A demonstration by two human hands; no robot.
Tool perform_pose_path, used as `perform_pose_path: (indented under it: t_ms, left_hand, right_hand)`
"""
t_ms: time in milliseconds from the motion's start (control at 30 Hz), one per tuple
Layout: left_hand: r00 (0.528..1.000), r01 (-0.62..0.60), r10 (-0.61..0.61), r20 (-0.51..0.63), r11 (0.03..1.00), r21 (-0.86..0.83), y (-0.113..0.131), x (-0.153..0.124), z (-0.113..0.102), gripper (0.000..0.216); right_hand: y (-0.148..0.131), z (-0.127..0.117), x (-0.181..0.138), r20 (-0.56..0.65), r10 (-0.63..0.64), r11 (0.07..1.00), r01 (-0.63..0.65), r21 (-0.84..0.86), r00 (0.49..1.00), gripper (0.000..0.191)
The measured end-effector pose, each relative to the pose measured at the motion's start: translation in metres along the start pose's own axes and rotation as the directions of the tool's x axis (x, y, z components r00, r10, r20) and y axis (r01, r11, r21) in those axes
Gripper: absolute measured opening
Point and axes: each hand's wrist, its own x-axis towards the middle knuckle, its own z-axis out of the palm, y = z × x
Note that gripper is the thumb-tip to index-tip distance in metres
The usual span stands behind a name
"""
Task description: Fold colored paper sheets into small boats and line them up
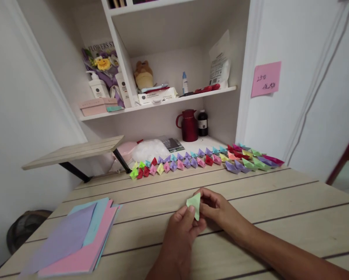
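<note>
Both hands pinch a folded green paper [194,203] just above the table [293,202], a little below centre. The left hand [178,233] grips its 7 o'clock edge, thumb and fingers closed narrow on it. The right hand [216,208] holds its 3 o'clock side, fingers curled. A sheet stack [75,241] lies at 9 o'clock, well apart. Paper boats [203,160] run in a row at 12 o'clock, with a red jug [188,126] behind them

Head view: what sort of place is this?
Likely a home craft desk: white shelves with a plush toy, folded paper boats, a coloured paper stack; left hand and right hand pinch a green folded piece.
</note>
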Motion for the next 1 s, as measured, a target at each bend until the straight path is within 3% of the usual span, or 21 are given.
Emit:
perform_pose_path:
  t_ms: [100,200,333,567,733,867,1000]
  left_hand:
    - [1.000,-0.023,0.023,0.000,1.000,0.012,-0.005,0.003,-0.002,0.045]
    - [1.000,-0.030,0.030,-0.007,0.999,-0.017,-0.009,0.003,-0.001,0.050]
    - [0.991,-0.053,0.069,0.118,0.989,-0.135,-0.009,0.001,0.003,0.050]
    - [0.976,0.000,0.022,0.219,0.995,-0.098,-0.006,0.004,0.001,0.071]
    - [0.949,-0.087,0.073,0.306,0.996,0.035,0.002,-0.004,0.002,0.045]
    - [0.971,-0.128,0.097,0.218,0.983,0.128,0.007,-0.006,0.005,0.047]
    - [0.990,-0.131,0.118,0.080,0.975,0.180,0.006,-0.003,0.005,0.047]
  right_hand:
    - [0.003,-0.001,0.000,-0.025,-0.024,0.998,0.022,-0.067,0.999,0.011]
    - [0.004,-0.003,-0.001,-0.061,-0.139,0.964,0.121,-0.239,0.988,0.009]
    - [-0.001,-0.002,-0.005,-0.067,-0.348,0.827,0.272,-0.491,0.935,0.013]
    - [-0.004,-0.001,-0.012,0.003,-0.480,0.674,0.371,-0.639,0.877,0.024]
    - [-0.003,-0.001,-0.015,0.110,-0.501,0.595,0.434,-0.676,0.859,0.026]
    - [-0.003,0.000,-0.015,0.128,-0.493,0.569,0.431,-0.701,0.860,0.025]
    - [-0.005,0.001,-0.012,0.096,-0.414,0.642,0.365,-0.674,0.905,0.031]
